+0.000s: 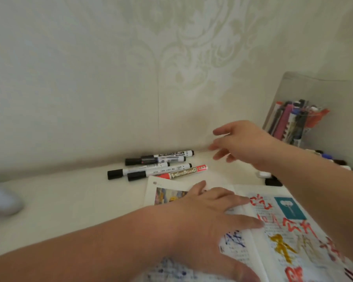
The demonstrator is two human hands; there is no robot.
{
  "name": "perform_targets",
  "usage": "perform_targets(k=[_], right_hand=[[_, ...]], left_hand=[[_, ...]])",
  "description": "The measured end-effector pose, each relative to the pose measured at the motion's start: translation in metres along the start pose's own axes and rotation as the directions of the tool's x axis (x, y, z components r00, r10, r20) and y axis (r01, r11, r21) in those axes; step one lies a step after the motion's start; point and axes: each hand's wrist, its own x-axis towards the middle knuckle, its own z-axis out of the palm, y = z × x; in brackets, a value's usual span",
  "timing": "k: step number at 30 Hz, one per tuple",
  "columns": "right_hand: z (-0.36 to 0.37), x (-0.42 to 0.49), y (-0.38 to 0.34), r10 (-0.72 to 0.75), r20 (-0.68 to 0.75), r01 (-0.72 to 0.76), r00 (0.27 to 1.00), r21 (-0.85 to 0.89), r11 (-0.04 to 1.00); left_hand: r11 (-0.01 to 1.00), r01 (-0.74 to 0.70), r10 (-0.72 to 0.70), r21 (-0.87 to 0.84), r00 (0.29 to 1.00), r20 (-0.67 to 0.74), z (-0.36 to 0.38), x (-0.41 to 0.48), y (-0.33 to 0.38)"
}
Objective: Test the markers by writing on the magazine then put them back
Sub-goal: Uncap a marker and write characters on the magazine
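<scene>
Here, left hand (208, 216) splayed flat on scribbled magazine (289, 226), right hand (247, 143) grip loose, empty, near cylindrical markers (157, 167)

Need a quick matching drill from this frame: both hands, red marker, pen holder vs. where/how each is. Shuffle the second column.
Column one:
1. left hand
2. right hand
3. red marker
4. clear holder

Column two:
A. stands upright at the far right, full of pens
B. rests flat, fingers straight, on the open magazine
C. in the air, fingers loosely spread, holding nothing
D. lies on the table at the magazine's far edge, beside the black-capped markers

Pairs: 1-B, 2-C, 3-D, 4-A.
</scene>
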Motion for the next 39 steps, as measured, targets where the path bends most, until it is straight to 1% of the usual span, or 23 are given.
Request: perform_targets(k=[1, 2, 3, 5, 7, 9, 11, 13, 15, 17, 19, 22, 24, 27, 32, 35, 39], right_hand=[[-0.011, -0.006, 0.003, -0.071, -0.059, 0.062, 0.996, -0.151, 0.987], [-0.023, -0.014, 0.009, -0.137, -0.088, 0.109, 0.987, -0.270, 0.957], [-0.038, -0.022, 0.016, -0.181, -0.100, 0.135, 0.978, -0.352, 0.926], [-0.069, -0.044, 0.035, -0.195, -0.128, 0.111, 0.972, -0.481, 0.870], [-0.094, -0.063, 0.059, -0.170, -0.193, 0.031, 0.966, -0.568, 0.822], [-0.112, -0.078, 0.085, -0.159, -0.251, -0.032, 0.955, -0.619, 0.785], [-0.121, -0.087, 0.108, -0.167, -0.286, -0.038, 0.944, -0.594, 0.803], [-0.125, -0.091, 0.123, -0.147, -0.281, -0.047, 0.948, -0.583, 0.811], [-0.124, -0.089, 0.130, -0.106, -0.241, -0.075, 0.965, -0.638, 0.766], [-0.121, -0.087, 0.133, -0.070, -0.204, -0.086, 0.976, -0.664, 0.743], [-0.116, -0.085, 0.131, -0.053, -0.179, -0.086, 0.982, -0.688, 0.720], [-0.111, -0.084, 0.124, -0.035, -0.158, -0.096, 0.987, -0.747, 0.658], [-0.110, -0.084, 0.118, -0.030, -0.161, -0.108, 0.986, -0.778, 0.618], [-0.108, -0.085, 0.116, -0.001, -0.155, -0.127, 0.988, -0.808, 0.575], [-0.105, -0.083, 0.115, -0.037, -0.134, -0.089, 0.990, -0.814, 0.574], [-0.107, -0.084, 0.116, -0.069, -0.108, -0.055, 0.992, -0.844, 0.533], [-0.107, -0.088, 0.113, -0.091, -0.097, -0.036, 0.991, -0.853, 0.520]], left_hand=[[1.000, 0.013, -0.013, -0.006, 1.000, 0.015, 0.000, 0.000, -0.001], [0.999, 0.029, -0.028, -0.017, 0.999, 0.028, -0.001, 0.000, -0.002], [0.999, 0.045, -0.044, -0.030, 0.998, 0.038, -0.002, -0.001, -0.001], [0.995, 0.086, -0.082, -0.055, 0.995, 0.060, -0.004, -0.002, 0.001], [0.984, 0.173, -0.168, -0.051, 0.982, 0.092, -0.006, -0.003, 0.005], [0.955, 0.296, -0.294, -0.006, 0.952, 0.084, -0.008, -0.003, 0.007], [0.917, 0.390, -0.390, 0.089, 0.921, -0.009, -0.012, 0.000, 0.007], [0.879, 0.459, -0.445, 0.130, 0.887, -0.128, -0.017, 0.003, 0.004], [0.862, 0.493, -0.468, 0.123, 0.865, -0.182, -0.019, 0.005, -0.002], [0.849, 0.506, -0.476, 0.151, 0.857, -0.196, -0.018, 0.008, -0.009], [0.823, 0.536, -0.511, 0.185, 0.843, -0.168, -0.016, 0.010, -0.013], [0.794, 0.577, -0.559, 0.194, 0.817, -0.140, -0.019, 0.009, -0.014], [0.790, 0.573, -0.553, 0.218, 0.819, -0.151, -0.024, 0.008, -0.011], [0.811, 0.527, -0.499, 0.256, 0.850, -0.168, -0.035, 0.013, 0.002], [0.862, 0.413, -0.380, 0.294, 0.910, -0.165, -0.041, 0.038, 0.043], [0.891, 0.369, -0.339, 0.264, 0.928, -0.155, -0.035, 0.054, 0.065], [0.904, 0.352, -0.306, 0.242, 0.929, -0.210, -0.033, 0.077, 0.077]])
